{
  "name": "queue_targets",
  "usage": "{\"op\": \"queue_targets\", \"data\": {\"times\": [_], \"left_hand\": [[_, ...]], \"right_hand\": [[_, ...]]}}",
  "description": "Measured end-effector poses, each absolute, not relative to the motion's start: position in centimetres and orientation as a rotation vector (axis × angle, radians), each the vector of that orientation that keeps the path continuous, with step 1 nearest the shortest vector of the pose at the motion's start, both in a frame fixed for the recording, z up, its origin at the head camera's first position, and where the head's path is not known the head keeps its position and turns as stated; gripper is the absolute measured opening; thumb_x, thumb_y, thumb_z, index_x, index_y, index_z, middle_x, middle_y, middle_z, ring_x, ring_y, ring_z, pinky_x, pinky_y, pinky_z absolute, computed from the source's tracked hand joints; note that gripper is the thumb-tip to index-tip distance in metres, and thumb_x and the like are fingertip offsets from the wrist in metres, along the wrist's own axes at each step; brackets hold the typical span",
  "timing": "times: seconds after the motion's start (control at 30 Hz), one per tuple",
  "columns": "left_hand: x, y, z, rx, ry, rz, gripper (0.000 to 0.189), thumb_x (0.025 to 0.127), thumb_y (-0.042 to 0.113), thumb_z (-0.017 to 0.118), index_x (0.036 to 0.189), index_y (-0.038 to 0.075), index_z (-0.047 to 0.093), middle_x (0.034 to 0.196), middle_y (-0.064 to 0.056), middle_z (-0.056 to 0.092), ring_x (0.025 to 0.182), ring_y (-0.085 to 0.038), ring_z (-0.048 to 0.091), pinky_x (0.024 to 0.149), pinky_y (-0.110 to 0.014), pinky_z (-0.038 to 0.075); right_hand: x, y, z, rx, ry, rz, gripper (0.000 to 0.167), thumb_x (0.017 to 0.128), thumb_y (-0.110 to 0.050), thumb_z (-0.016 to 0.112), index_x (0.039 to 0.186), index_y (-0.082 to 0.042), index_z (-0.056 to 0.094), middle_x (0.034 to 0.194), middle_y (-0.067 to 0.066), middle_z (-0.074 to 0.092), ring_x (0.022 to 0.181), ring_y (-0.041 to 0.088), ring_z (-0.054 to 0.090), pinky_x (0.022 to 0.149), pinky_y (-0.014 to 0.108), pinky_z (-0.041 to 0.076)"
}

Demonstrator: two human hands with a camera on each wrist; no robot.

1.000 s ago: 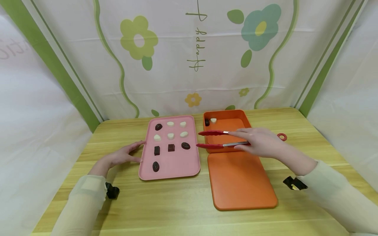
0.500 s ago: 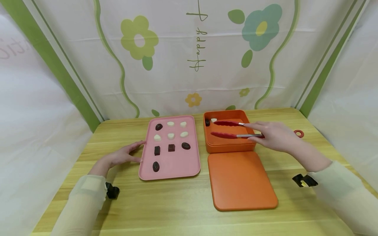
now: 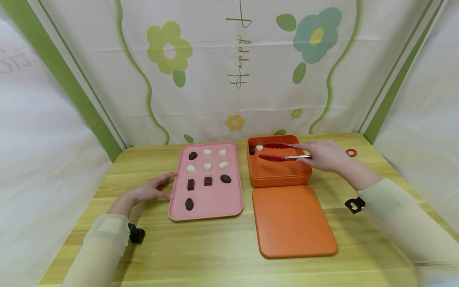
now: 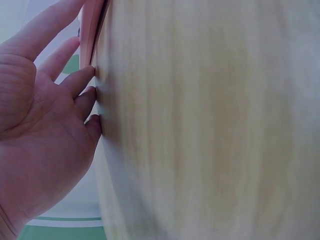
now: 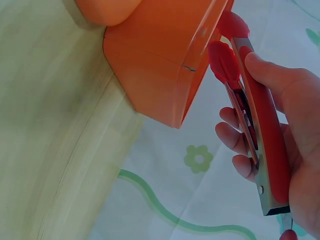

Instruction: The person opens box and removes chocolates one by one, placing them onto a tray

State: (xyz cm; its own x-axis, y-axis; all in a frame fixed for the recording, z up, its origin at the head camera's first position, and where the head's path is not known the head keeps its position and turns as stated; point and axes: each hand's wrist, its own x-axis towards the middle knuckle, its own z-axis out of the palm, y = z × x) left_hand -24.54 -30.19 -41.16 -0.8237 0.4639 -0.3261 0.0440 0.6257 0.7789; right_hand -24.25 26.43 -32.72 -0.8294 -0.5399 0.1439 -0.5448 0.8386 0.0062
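My right hand [image 3: 324,156] grips a pair of red-tipped tongs [image 3: 274,158] over the orange box [image 3: 279,181]. The tips stand apart, with nothing seen between them. In the box's far left corner lie a dark chocolate [image 3: 252,150] and a white chocolate [image 3: 259,148], close to the upper tip. My left hand [image 3: 147,191] rests at the left edge of a pink tray [image 3: 215,205], its fingertips touching the wood and the tray's side in the left wrist view. Several white and dark chocolates stand in rows on the tray, among them a dark oval one [image 3: 189,204].
An orange lid [image 3: 295,223] lies flat in front of the box. Both sit on a wooden table [image 3: 201,251]. A white cloth with printed flowers [image 3: 208,99] hangs right behind the table. The box has raised walls.
My right hand has carried the tongs from the gap beside the tray to the right, then farther back over the box. The left hand, tray and chocolates keep their places.
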Motion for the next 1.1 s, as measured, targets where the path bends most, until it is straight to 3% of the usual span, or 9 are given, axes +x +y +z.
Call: {"op": "queue_targets", "data": {"times": [0.3, 0.5, 0.7, 1.1], "left_hand": [[-24.6, -30.3, -41.3, 0.398, 2.341, 1.109, 0.088, 0.085, 0.028, 0.076, 0.156, 0.017, 0.024, 0.159, -0.022, 0.008, 0.144, -0.044, 0.006, 0.112, -0.062, 0.007], [-24.6, -30.3, -41.3, 0.393, 2.338, 1.115, 0.088, 0.085, 0.028, 0.076, 0.156, 0.017, 0.024, 0.159, -0.022, 0.008, 0.144, -0.043, 0.006, 0.112, -0.061, 0.008], [-24.6, -30.3, -41.3, 0.393, 2.341, 1.111, 0.088, 0.085, 0.028, 0.076, 0.156, 0.017, 0.024, 0.16, -0.022, 0.008, 0.144, -0.043, 0.006, 0.112, -0.062, 0.008], [-24.6, -30.2, -41.3, 0.387, 2.359, 1.084, 0.088, 0.085, 0.03, 0.076, 0.156, 0.019, 0.025, 0.16, -0.022, 0.009, 0.144, -0.043, 0.007, 0.111, -0.063, 0.008]], "right_hand": [[-26.7, 25.6, -33.3, 0.832, -2.941, 0.016, 0.048, 0.087, -0.031, 0.073, 0.129, -0.008, 0.064, 0.067, -0.001, 0.055, 0.057, 0.017, 0.047, 0.047, 0.031, 0.037], [-27.7, 25.4, -33.7, 0.835, -2.959, -0.018, 0.046, 0.088, -0.031, 0.072, 0.127, -0.009, 0.065, 0.071, -0.001, 0.06, 0.06, 0.018, 0.049, 0.051, 0.033, 0.042], [-28.5, 25.3, -34.0, 0.835, -2.957, -0.024, 0.046, 0.088, -0.031, 0.073, 0.127, -0.007, 0.065, 0.081, 0.004, 0.067, 0.062, 0.019, 0.051, 0.049, 0.033, 0.039], [-29.3, 24.7, -34.3, 0.852, -2.984, -0.059, 0.047, 0.089, -0.034, 0.072, 0.127, -0.007, 0.065, 0.073, 0.0, 0.062, 0.059, 0.019, 0.049, 0.05, 0.033, 0.039]]}}
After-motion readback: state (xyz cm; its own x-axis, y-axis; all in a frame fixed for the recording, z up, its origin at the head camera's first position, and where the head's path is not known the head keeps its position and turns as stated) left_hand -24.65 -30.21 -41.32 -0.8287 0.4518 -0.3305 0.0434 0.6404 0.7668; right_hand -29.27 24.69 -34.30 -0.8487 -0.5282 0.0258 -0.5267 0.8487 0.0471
